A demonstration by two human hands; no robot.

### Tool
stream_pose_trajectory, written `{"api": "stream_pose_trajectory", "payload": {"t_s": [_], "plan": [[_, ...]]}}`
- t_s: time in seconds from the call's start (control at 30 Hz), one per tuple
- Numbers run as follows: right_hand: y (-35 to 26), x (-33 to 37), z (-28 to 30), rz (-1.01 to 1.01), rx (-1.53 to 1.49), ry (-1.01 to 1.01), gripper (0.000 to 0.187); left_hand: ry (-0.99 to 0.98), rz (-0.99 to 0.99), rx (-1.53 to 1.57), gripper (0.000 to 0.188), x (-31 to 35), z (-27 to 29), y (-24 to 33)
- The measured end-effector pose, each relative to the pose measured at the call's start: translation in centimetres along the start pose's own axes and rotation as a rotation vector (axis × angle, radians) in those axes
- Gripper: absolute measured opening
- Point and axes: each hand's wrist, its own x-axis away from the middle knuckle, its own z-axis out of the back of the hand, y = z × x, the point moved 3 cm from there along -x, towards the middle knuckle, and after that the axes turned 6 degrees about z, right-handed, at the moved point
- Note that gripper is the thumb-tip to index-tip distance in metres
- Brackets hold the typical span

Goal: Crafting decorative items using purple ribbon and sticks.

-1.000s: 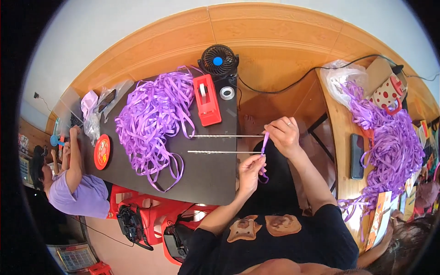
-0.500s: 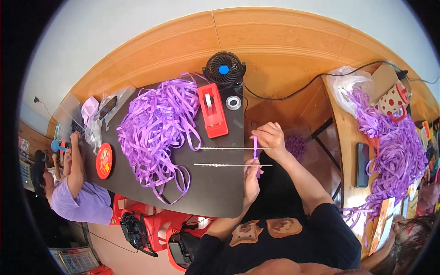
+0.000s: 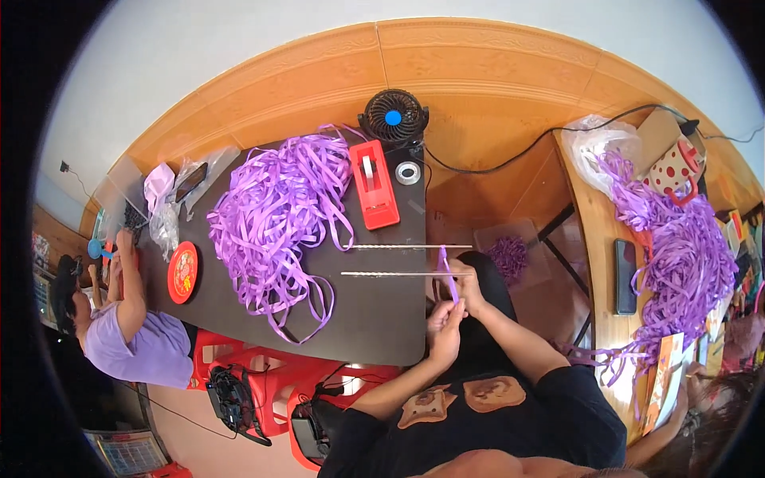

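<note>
Two thin metal rods with twisted shafts, an upper rod [image 3: 398, 246] and a lower rod [image 3: 382, 274], lie side by side and stick out past the right edge of the dark table [image 3: 374, 319]. A purple ribbon [image 3: 446, 267] runs from the upper rod down across the lower one. Below the lower rod, my left hand [image 3: 446, 331] pinches this ribbon between thumb and finger. Just to the right, by the rod ends, my right hand [image 3: 470, 291] is closed with curled fingers. The ribbon and rod partly cover its fingertips, so what they hold is hidden.
A heap of purple ribbon [image 3: 275, 215] covers the table's middle, beside a red tape dispenser [image 3: 374, 187], a tape roll [image 3: 407, 173] and a black fan [image 3: 393, 115]. On the right, a wooden table [image 3: 602, 311] bears more ribbon and a phone [image 3: 625, 275]. Another person [image 3: 143, 338] sits left.
My right hand has come down from above the upper rod to the lower rod. My left hand has dropped slightly, drawing the ribbon down over the rods.
</note>
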Motion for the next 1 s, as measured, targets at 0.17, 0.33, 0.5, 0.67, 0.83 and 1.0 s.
{"api": "stream_pose_trajectory", "payload": {"t_s": [0.17, 0.33, 0.5, 0.67, 0.83, 1.0], "plan": [[-2.1, 5.5, -1.0, -0.374, -0.339, 0.005, 0.012, -0.136, 0.089, -0.210, 0.017, 3.9, 2.9, 1.4], [-4.3, 10.5, -1.4, -0.584, -0.479, -0.055, 0.009, -0.177, 0.415, -0.050, 0.019, 7.0, 4.0, 3.2], [-7.2, 13.1, -1.5, -0.637, -0.529, -0.106, 0.009, -0.240, 0.375, -0.061, 0.018, 8.8, 4.1, 4.2], [-8.6, 14.8, -1.6, -0.613, -0.464, -0.172, 0.013, -0.263, 0.341, 0.014, 0.019, 9.4, 3.8, 4.5], [-9.3, 16.6, -1.3, -0.622, -0.373, -0.212, 0.014, -0.225, 0.352, -0.066, 0.020, 8.9, 4.8, 3.9], [-9.8, 16.5, -0.7, -0.717, -0.321, -0.367, 0.015, -0.235, 0.412, -0.106, 0.023, 7.5, 5.6, 3.2]]}}
